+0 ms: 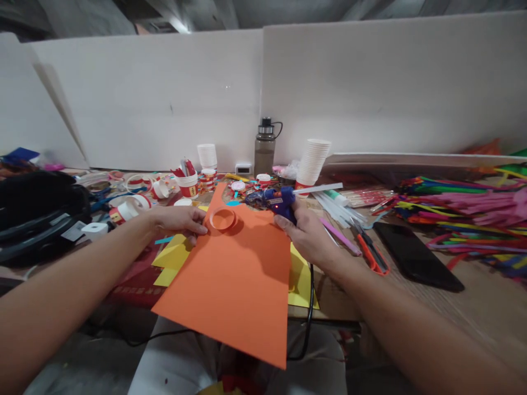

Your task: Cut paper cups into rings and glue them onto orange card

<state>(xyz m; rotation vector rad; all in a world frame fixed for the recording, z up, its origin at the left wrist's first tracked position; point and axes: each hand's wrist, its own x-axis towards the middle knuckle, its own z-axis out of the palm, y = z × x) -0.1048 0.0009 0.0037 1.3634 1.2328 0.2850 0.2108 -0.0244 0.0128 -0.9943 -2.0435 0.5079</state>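
Note:
My left hand (185, 222) pinches the left edge of an orange sheet (234, 274), whose near part hangs over the table's front edge. On the sheet's upper left stands a small orange paper ring (223, 220), just right of my left fingers. My right hand (307, 230) is wrapped round the grip of a blue glue gun (282, 203), with a whitish glue stick (321, 188) poking out of its back. The gun's nozzle points left, over the sheet's far edge. Yellow sheets (175, 258) lie under the orange one.
A bottle (264, 151) and stacked paper cups (314, 162) stand at the back. To the right lie orange-handled scissors (370, 255), a black phone (418, 258) and colourful pipe cleaners (465, 208). A black bag (37, 214) sits at left. A black cable (309, 318) hangs below my right hand.

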